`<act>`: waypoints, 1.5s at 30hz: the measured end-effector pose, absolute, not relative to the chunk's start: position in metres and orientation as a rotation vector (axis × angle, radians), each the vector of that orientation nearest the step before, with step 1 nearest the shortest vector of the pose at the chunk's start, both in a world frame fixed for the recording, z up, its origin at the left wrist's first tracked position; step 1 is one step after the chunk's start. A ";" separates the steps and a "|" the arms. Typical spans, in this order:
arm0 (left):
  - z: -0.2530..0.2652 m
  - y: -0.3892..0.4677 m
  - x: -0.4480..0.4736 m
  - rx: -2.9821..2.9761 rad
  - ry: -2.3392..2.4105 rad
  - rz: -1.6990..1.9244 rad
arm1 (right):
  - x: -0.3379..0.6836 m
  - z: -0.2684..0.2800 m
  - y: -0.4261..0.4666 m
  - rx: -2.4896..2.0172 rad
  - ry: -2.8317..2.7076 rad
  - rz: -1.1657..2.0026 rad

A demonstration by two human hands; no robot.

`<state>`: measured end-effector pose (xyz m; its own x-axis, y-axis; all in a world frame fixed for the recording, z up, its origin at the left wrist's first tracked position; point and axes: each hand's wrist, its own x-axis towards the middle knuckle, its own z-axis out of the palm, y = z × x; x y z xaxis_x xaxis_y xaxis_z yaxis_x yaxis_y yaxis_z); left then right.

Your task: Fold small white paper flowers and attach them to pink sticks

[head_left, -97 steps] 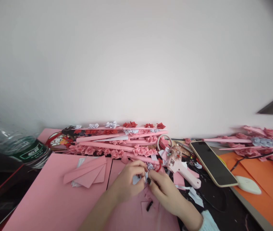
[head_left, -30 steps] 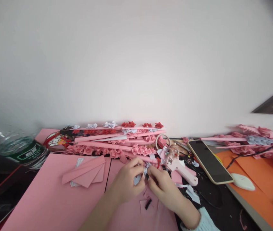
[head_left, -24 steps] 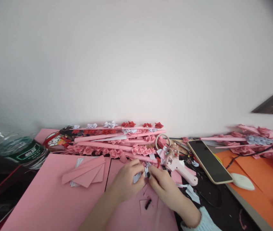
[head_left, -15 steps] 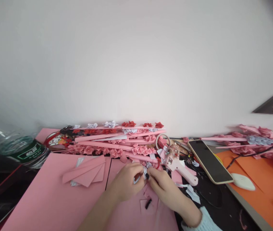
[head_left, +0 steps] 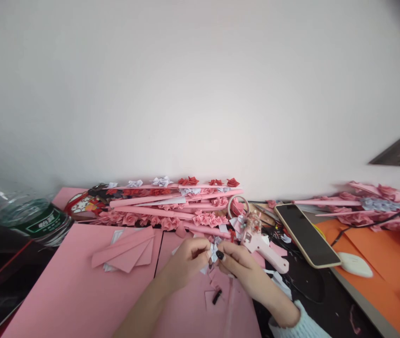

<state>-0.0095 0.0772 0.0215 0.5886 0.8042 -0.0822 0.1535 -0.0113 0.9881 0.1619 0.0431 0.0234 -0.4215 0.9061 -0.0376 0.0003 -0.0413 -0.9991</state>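
Note:
Between my two hands is a small folded white paper flower (head_left: 214,253), pinched at its edges. My left hand (head_left: 190,263) has its fingertips closed on the flower's left side. From the right, my right hand (head_left: 244,267) grips it, the dark-nailed thumb pressed on its front. Both hands hover over a pink sheet (head_left: 182,310). Beneath them lie a small pink paper square (head_left: 212,307) and a short black piece (head_left: 217,296). Just beyond my fingers, pink rolled-paper stems (head_left: 157,212) bear pink, red and white paper flowers.
A pink hot glue gun-like tool (head_left: 268,256) lies right of my hands, near a roll of tape (head_left: 238,206). Farther right are a phone (head_left: 307,237), a white mouse (head_left: 355,265) and orange paper (head_left: 390,281). Folded pink strips (head_left: 129,253) and a bottle (head_left: 41,223) are at left.
My fingers have shifted on the white flower, turning it so its folded front shows more. My right thumb now lies across it; the hands stay in nearly the same place.

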 end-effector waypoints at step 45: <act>0.030 0.072 -0.002 1.580 0.830 0.620 | 0.150 0.016 0.043 -1.147 -1.357 1.449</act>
<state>-0.0017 0.0718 0.0301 0.6055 0.7938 -0.0567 0.1708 -0.0600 0.9835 0.1505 0.0431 0.0158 -0.2453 0.9661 -0.0803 0.0174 -0.0785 -0.9968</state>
